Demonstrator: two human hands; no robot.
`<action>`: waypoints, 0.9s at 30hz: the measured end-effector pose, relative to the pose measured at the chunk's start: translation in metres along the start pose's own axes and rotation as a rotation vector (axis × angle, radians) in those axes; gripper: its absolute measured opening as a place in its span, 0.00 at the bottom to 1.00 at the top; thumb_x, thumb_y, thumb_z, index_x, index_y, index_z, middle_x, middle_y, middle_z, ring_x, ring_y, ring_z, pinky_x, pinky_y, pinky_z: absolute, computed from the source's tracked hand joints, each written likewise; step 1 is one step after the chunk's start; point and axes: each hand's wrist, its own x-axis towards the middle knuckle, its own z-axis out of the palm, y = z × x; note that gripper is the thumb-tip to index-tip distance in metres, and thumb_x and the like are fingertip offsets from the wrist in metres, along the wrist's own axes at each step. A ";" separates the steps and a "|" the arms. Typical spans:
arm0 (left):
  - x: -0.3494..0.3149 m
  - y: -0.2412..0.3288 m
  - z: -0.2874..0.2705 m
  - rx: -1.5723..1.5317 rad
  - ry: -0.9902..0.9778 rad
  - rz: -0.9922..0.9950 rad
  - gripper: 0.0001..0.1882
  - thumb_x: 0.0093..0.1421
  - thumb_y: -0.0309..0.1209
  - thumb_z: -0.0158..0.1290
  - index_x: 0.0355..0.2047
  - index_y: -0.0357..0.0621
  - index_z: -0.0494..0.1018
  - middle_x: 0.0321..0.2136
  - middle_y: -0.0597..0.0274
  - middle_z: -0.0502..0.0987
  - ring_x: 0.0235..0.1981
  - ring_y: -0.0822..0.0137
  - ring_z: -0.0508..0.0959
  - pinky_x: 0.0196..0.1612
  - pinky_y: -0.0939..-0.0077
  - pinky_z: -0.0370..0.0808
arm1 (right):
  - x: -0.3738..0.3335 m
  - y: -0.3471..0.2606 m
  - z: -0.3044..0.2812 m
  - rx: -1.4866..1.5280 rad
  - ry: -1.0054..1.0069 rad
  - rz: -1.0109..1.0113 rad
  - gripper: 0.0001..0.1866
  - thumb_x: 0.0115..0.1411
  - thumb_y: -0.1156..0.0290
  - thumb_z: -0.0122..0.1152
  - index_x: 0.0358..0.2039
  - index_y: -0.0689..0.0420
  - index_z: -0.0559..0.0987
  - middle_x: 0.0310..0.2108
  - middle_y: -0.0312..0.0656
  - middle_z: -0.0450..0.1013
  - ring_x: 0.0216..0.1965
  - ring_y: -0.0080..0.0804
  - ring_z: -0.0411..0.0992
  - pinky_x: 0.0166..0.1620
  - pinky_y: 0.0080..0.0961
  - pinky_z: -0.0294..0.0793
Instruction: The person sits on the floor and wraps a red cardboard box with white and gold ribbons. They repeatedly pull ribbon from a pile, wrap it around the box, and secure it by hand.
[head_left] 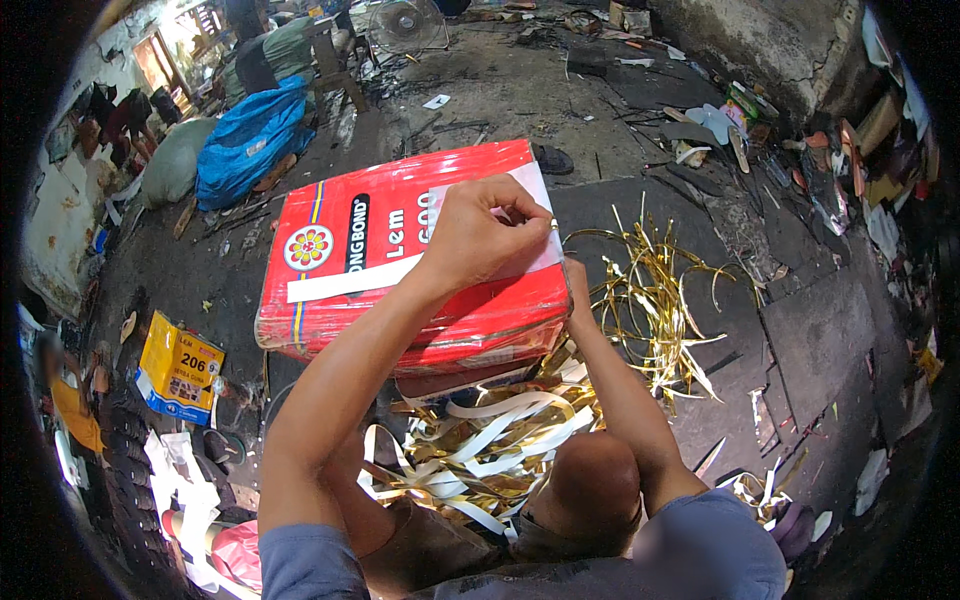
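Observation:
A red cardboard box (350,215) wrapped in clear film stands in front of me, its top serving as a surface under my hands. Over its right part is my left hand (485,228), thumb and fingertips pinched together near the right edge on something too small to make out. A white strip (350,279) lies across the box top and runs under my left wrist. Along the box's right edge sits a pale sheet (535,195), partly covered by that hand. My right hand (577,290) is against the box's right side, its fingers mostly hidden.
Gold and white strips (500,450) pile up between my legs, with a gold tangle (655,300) right of the box. A yellow carton piece (180,368) lies left. Farther off are a blue sack (250,145), a fan (408,25) and scraps along the right wall.

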 end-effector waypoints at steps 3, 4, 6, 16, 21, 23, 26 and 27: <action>-0.001 -0.004 0.000 -0.009 0.006 0.013 0.05 0.55 0.26 0.65 0.29 0.36 0.83 0.31 0.62 0.82 0.31 0.76 0.81 0.33 0.79 0.79 | -0.008 0.015 0.006 0.077 0.029 0.054 0.18 0.63 0.62 0.57 0.29 0.67 0.82 0.27 0.59 0.77 0.28 0.43 0.75 0.36 0.41 0.72; 0.000 -0.003 0.001 -0.014 -0.002 0.007 0.05 0.56 0.25 0.65 0.29 0.35 0.83 0.31 0.62 0.82 0.31 0.76 0.81 0.33 0.80 0.79 | -0.010 0.028 0.010 0.116 0.047 0.080 0.17 0.63 0.62 0.58 0.29 0.67 0.82 0.27 0.59 0.78 0.28 0.43 0.75 0.36 0.41 0.72; 0.000 -0.002 0.001 -0.019 -0.011 0.000 0.04 0.56 0.24 0.64 0.29 0.35 0.83 0.31 0.62 0.82 0.31 0.76 0.81 0.33 0.80 0.80 | -0.017 0.055 0.015 0.156 0.057 0.045 0.17 0.62 0.63 0.60 0.28 0.66 0.82 0.26 0.58 0.78 0.27 0.42 0.76 0.35 0.41 0.72; -0.004 -0.004 0.004 -0.076 0.021 -0.047 0.03 0.55 0.25 0.65 0.29 0.37 0.84 0.28 0.64 0.83 0.29 0.78 0.80 0.32 0.80 0.76 | -0.058 0.183 0.050 -0.270 0.047 0.102 0.14 0.59 0.66 0.60 0.29 0.66 0.84 0.28 0.62 0.79 0.34 0.62 0.79 0.37 0.52 0.78; 0.000 0.000 0.005 -0.033 -0.036 -0.021 0.02 0.56 0.21 0.64 0.30 0.37 0.83 0.31 0.64 0.81 0.33 0.77 0.81 0.33 0.82 0.80 | -0.087 0.228 0.035 -0.611 -0.097 0.250 0.15 0.58 0.62 0.62 0.30 0.62 0.86 0.29 0.61 0.80 0.36 0.60 0.81 0.39 0.51 0.79; 0.005 0.004 0.009 -0.053 -0.047 0.007 0.02 0.55 0.20 0.64 0.30 0.38 0.83 0.31 0.64 0.81 0.33 0.77 0.81 0.33 0.83 0.79 | -0.100 0.244 0.031 -0.477 0.062 0.471 0.13 0.56 0.65 0.62 0.29 0.64 0.85 0.29 0.62 0.79 0.36 0.60 0.81 0.40 0.51 0.79; 0.000 0.001 0.002 -0.022 -0.038 0.005 0.03 0.56 0.20 0.64 0.31 0.38 0.83 0.31 0.64 0.81 0.33 0.76 0.80 0.31 0.82 0.77 | -0.102 0.199 0.036 -0.529 -0.035 0.438 0.15 0.55 0.67 0.60 0.31 0.67 0.84 0.29 0.65 0.79 0.37 0.63 0.81 0.42 0.52 0.80; 0.001 0.003 0.003 -0.005 -0.043 0.012 0.03 0.56 0.20 0.64 0.31 0.38 0.83 0.30 0.64 0.81 0.33 0.76 0.80 0.31 0.81 0.77 | -0.104 0.196 0.034 -0.525 -0.023 0.500 0.15 0.56 0.67 0.60 0.31 0.68 0.84 0.29 0.65 0.78 0.37 0.64 0.81 0.43 0.52 0.80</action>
